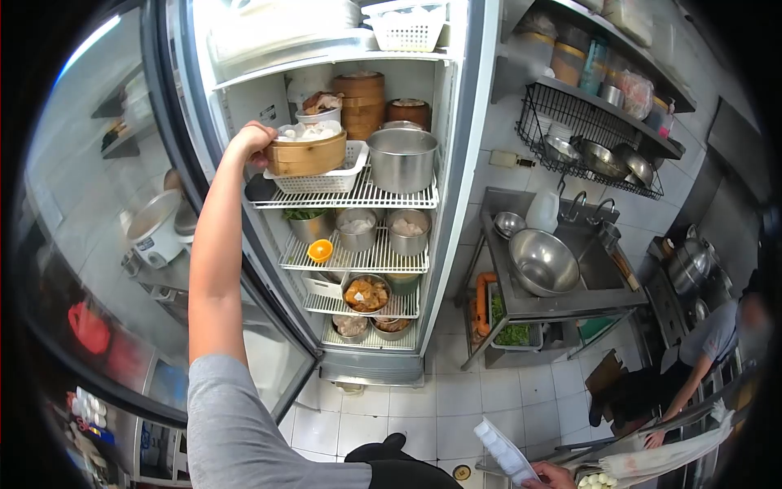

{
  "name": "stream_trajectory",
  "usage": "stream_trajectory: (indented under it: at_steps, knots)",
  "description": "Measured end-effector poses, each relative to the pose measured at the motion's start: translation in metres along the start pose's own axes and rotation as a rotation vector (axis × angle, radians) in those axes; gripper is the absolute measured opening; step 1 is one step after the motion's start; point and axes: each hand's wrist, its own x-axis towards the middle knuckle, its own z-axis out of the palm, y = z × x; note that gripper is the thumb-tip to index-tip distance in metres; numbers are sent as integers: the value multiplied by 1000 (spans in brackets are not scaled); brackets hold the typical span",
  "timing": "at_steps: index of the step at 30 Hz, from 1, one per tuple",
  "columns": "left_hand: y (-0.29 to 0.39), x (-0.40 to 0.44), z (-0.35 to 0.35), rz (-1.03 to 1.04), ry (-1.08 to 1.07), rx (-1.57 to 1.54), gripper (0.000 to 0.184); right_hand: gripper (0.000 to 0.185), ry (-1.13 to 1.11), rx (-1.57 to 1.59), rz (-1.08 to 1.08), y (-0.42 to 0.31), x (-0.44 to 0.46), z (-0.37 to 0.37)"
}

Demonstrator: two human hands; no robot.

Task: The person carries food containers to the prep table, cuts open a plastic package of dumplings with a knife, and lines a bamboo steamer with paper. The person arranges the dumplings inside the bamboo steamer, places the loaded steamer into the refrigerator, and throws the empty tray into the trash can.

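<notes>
My left hand [254, 140] reaches into the open fridge, its fingers closed on the left rim of a round bamboo steamer [308, 156]. White pieces on paper show in the steamer, which is over a white plastic basket [349, 173] on a wire shelf [383, 196]. Low in the view, my right hand [552, 476] holds a white plastic tray [503, 450] by its end, with the tray slanting up to the left. A metal pot [402, 160] stands right of the basket.
Lower shelves hold metal containers of food and an orange half [320, 251]. The glass door [106, 244] stands open at left. A steel bowl [544, 262] sits on the sink counter at right. Another person [700, 346] works at the far right.
</notes>
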Motion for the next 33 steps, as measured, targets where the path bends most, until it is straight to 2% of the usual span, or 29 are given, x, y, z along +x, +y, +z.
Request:
stream_trajectory:
  at_steps: [5,8,10,11,12,13,14,15,16,17,18,19,20,21,22,23,24,25,26,27,28,29,30,31,32,33]
  knots:
    - [-15,18,17,-78,-45,-31,33,23,17,5,8,-8,9,12]
    - [-17,20,14,-41,-103,-39,32,21,62,53,-18,3,13,17]
    - [-28,30,13,-11,-106,49,34,41,-51,-29,16,9,13,14]
    - [-34,20,15,81,-68,-45,38,27,-25,-39,-5,0,18,16]
    - [-54,49,8,49,-117,-27,44,32,-31,-86,-29,-3,18,15]
    - [-81,83,8,34,-156,-249,49,27,-17,-74,-104,6,17,16]
    - [-66,69,5,7,-141,-259,51,26,23,-75,-171,12,7,20]
    - [-49,56,5,85,-87,-144,54,25,132,-146,-363,37,2,30]
    - [-87,103,-1,425,176,167,54,25,165,-96,-309,36,-10,37]
    - [-79,74,-14,598,151,138,51,25,194,-96,-244,48,-20,49]
    - [-77,48,-4,768,386,145,50,27,242,-75,-255,63,-31,64]
    - [-52,-15,16,815,513,146,49,28,210,-28,-105,85,-44,83]
    - [-44,-69,45,917,547,141,47,30,168,25,36,107,-55,103]
    - [-43,-107,89,1027,606,113,45,30,228,65,69,133,-67,120]
    - [-44,-137,145,859,397,-299,41,31,267,91,108,160,-84,143]
    - [-34,-199,210,606,58,-493,33,32,312,125,160,186,-106,168]
    - [-12,-266,287,921,-18,-607,25,33,373,157,265,213,-126,188]
    - [6,-365,350,751,-285,-738,22,35,436,207,329,254,-147,217]
    - [5,-438,385,661,-645,-511,20,37,542,22,255,304,-173,256]
    - [-56,-446,476,730,-1196,-556,21,35,591,199,554,307,-199,267]
    - [-59,-519,491,1366,-1237,273,21,33,678,173,604,344,-224,297]
    - [-107,-565,546,1777,-1472,427,23,32,823,221,778,379,-242,331]
    - [-163,-609,597,2340,-1575,336,27,31,993,274,862,407,-261,363]
    - [-195,-653,610,2188,-1976,41,28,28,1132,356,978,426,-278,389]
    - [-292,-675,661,966,-2324,386,28,25,1305,411,1094,454,-291,420]
    - [-286,-693,667,1014,-2365,454,28,24,1439,396,1163,465,-311,440]
